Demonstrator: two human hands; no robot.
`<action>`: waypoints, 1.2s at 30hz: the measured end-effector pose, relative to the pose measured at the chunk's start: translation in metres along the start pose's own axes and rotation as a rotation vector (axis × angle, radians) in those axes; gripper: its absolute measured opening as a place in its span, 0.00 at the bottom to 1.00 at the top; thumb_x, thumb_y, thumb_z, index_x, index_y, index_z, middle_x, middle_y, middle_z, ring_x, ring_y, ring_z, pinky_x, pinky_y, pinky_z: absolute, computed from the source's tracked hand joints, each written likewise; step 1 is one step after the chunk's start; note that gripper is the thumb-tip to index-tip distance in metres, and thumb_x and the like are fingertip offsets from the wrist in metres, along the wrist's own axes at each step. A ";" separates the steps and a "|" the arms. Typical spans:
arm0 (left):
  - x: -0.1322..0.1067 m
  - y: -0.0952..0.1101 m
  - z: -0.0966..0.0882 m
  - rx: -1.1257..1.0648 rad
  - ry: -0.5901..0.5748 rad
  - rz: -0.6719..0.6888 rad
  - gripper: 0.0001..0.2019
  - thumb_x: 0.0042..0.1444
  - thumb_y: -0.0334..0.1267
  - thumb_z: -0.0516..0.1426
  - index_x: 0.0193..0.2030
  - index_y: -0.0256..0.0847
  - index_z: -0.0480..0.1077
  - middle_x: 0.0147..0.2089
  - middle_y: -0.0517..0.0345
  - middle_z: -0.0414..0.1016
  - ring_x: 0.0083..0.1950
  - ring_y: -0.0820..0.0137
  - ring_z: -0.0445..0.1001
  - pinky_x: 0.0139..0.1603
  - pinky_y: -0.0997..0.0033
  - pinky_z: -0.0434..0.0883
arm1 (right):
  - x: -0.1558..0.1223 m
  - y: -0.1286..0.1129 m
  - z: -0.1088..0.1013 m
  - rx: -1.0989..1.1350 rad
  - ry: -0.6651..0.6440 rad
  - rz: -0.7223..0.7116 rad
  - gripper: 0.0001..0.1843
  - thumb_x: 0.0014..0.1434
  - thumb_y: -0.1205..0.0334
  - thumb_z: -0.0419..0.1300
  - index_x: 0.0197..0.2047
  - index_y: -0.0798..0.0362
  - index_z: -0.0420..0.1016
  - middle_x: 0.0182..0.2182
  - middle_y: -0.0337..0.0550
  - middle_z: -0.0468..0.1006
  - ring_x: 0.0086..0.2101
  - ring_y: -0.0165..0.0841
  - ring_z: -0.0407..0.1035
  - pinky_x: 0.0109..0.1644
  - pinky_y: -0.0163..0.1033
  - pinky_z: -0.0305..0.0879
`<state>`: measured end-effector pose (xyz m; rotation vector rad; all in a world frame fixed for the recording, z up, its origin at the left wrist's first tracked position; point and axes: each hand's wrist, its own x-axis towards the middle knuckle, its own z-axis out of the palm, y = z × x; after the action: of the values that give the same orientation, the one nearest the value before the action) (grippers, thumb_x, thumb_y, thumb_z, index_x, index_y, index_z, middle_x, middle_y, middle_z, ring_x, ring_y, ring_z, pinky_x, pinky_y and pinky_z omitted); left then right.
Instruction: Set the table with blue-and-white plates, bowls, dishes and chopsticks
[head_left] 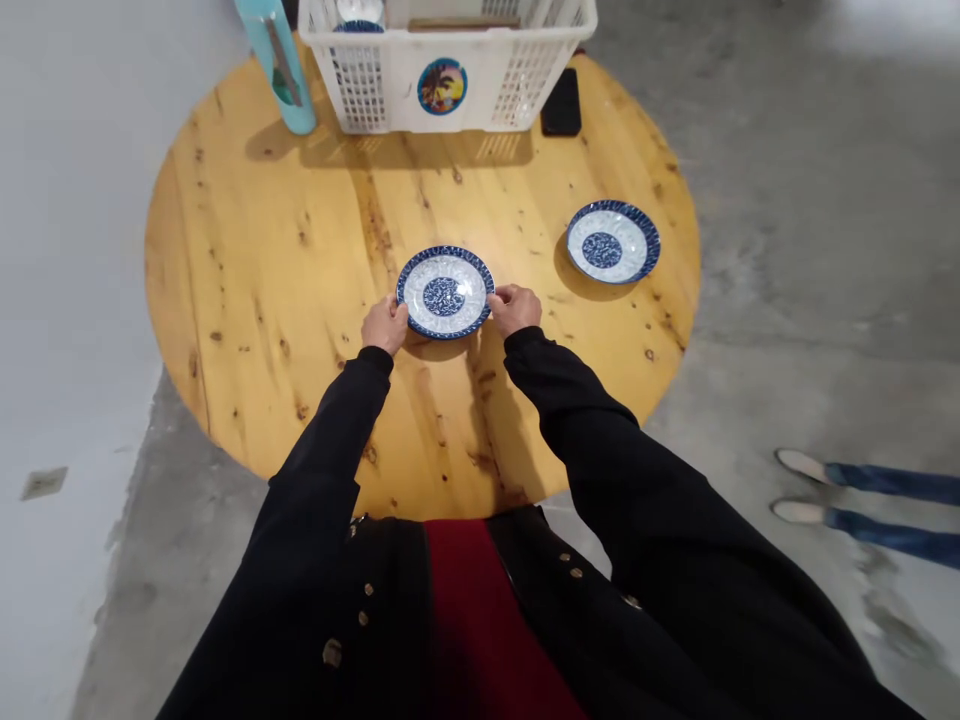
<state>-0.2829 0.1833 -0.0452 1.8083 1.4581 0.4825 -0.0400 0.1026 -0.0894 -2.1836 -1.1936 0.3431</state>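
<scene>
A blue-and-white patterned plate (445, 294) is at the middle of the round wooden table (247, 290), face up. My left hand (385, 324) grips its left rim, fingers closed on the edge. On the opposite rim, my right hand (515, 308) pinches the plate with the thumb on top. Whether the plate touches the wood or is slightly raised, I cannot tell. A second plate (613, 242) of the same pattern lies to the right, apart from both hands.
At the far edge stands a white plastic basket (442, 85) holding some blue-and-white dishware. A light-blue bottle (279, 70) is left of it, a black phone (562, 103) right. A wall borders the left side. Another person's legs (892, 510) show on the floor at right.
</scene>
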 end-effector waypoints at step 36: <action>-0.113 0.015 0.077 -0.484 -0.345 -0.036 0.29 0.55 0.39 0.57 0.64 0.33 0.69 0.29 0.58 0.73 0.27 0.70 0.70 0.33 0.68 0.72 | -0.206 0.024 -0.059 0.407 0.295 0.700 0.07 0.52 0.62 0.56 0.33 0.48 0.59 0.21 0.32 0.65 0.25 0.31 0.62 0.35 0.36 0.62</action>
<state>-0.2509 0.0506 -0.0655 1.3939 1.0281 0.4343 -0.1101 -0.1006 -0.0721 -2.1171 -0.1483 0.4767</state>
